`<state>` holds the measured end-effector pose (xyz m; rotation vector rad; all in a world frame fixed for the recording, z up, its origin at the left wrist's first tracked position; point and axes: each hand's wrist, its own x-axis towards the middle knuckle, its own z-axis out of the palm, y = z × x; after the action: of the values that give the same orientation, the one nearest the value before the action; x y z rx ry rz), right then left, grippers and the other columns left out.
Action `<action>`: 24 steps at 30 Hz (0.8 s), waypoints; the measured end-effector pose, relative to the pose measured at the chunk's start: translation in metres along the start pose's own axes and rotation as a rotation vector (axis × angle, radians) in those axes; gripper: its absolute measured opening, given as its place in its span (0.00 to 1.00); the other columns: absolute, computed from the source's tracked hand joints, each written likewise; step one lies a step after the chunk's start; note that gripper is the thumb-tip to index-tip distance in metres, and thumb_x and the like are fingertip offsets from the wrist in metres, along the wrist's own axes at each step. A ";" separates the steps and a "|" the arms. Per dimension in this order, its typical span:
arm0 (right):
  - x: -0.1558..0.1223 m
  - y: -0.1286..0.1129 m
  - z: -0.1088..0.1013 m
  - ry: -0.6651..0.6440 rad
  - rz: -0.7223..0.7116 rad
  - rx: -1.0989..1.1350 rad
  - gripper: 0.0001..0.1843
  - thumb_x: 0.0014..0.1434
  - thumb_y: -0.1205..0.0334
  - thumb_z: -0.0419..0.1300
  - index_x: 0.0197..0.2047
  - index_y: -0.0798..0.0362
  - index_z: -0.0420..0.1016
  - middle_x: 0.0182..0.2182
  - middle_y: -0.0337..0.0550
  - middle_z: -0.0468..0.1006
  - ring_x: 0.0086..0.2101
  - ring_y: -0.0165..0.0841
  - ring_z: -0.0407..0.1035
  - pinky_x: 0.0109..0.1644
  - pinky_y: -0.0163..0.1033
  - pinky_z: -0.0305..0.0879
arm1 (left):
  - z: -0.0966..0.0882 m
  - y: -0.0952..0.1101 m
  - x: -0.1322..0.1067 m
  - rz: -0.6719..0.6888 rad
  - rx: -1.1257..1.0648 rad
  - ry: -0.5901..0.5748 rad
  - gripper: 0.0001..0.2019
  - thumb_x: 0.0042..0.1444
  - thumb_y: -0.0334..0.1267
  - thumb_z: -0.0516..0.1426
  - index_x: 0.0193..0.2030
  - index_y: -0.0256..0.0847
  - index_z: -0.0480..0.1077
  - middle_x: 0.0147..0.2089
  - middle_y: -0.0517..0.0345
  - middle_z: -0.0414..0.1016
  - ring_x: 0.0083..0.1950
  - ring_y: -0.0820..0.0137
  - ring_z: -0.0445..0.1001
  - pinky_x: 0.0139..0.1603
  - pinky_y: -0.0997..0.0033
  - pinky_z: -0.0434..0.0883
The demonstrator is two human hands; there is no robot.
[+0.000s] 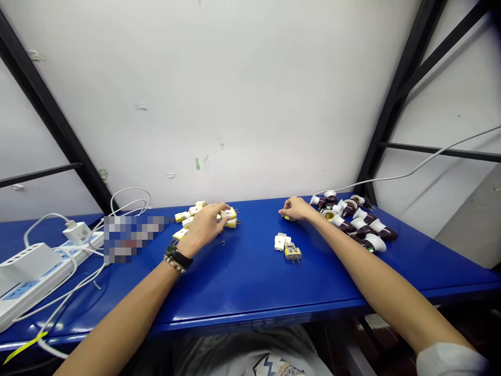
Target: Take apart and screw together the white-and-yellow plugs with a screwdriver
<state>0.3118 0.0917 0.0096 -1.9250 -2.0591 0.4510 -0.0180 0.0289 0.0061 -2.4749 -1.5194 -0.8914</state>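
My left hand (205, 224), wearing a watch, is over a pile of white and yellow two-pin plugs (188, 222) on the blue table. Its thumb and forefinger close around one white and yellow plug (229, 213) at the pile's right side. Farther right, my right hand (296, 209) pinches a small piece low over the table; only a bit of its yellow edge (288, 218) shows, and it looks like another plug. Between my arms lie a white plug cover (280, 242) and an opened yellow plug half (293, 251) with its pins toward me.
Several dark lamp holders with white collars (358, 219) crowd the table's right side. At left are a white power strip (23, 282), a charger (78, 233) and looping white cables (74, 292). A white wall (250, 104) and black frame posts (395, 99) bound the table (242, 282).
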 end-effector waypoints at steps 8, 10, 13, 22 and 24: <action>0.005 0.011 -0.008 -0.044 0.082 0.000 0.14 0.62 0.56 0.60 0.32 0.57 0.78 0.22 0.46 0.79 0.23 0.33 0.72 0.27 0.34 0.61 | -0.016 -0.044 0.002 -0.233 0.200 -0.007 0.12 0.60 0.43 0.55 0.45 0.44 0.77 0.43 0.50 0.78 0.47 0.56 0.76 0.44 0.64 0.71; 0.006 0.014 -0.009 -0.031 0.099 -0.014 0.12 0.61 0.56 0.60 0.34 0.57 0.78 0.24 0.47 0.80 0.23 0.33 0.72 0.26 0.35 0.61 | -0.011 -0.046 0.002 -0.203 0.227 -0.013 0.13 0.61 0.43 0.55 0.46 0.45 0.78 0.45 0.50 0.78 0.49 0.55 0.75 0.47 0.62 0.71; 0.007 0.015 -0.009 0.001 0.085 -0.032 0.14 0.60 0.52 0.62 0.35 0.56 0.77 0.29 0.48 0.82 0.28 0.35 0.74 0.28 0.35 0.61 | -0.004 -0.041 0.002 -0.124 0.231 0.006 0.12 0.61 0.42 0.55 0.46 0.45 0.78 0.50 0.48 0.76 0.53 0.53 0.73 0.53 0.57 0.69; 0.002 0.003 -0.002 0.016 -0.010 -0.114 0.17 0.46 0.55 0.73 0.36 0.53 0.77 0.38 0.50 0.83 0.38 0.41 0.76 0.36 0.36 0.65 | 0.020 0.033 -0.008 0.279 0.018 -0.105 0.17 0.66 0.36 0.52 0.58 0.46 0.73 0.60 0.51 0.74 0.60 0.57 0.70 0.64 0.50 0.63; 0.002 0.003 0.000 0.022 -0.049 -0.091 0.14 0.47 0.59 0.72 0.36 0.54 0.78 0.39 0.50 0.83 0.39 0.41 0.76 0.38 0.37 0.66 | 0.027 0.053 -0.012 0.418 -0.054 -0.196 0.21 0.66 0.34 0.51 0.64 0.48 0.68 0.66 0.53 0.70 0.64 0.58 0.67 0.66 0.50 0.62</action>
<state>0.3144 0.0936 0.0081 -1.9158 -2.1428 0.3285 0.0341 0.0030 -0.0112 -2.8329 -0.9632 -0.6393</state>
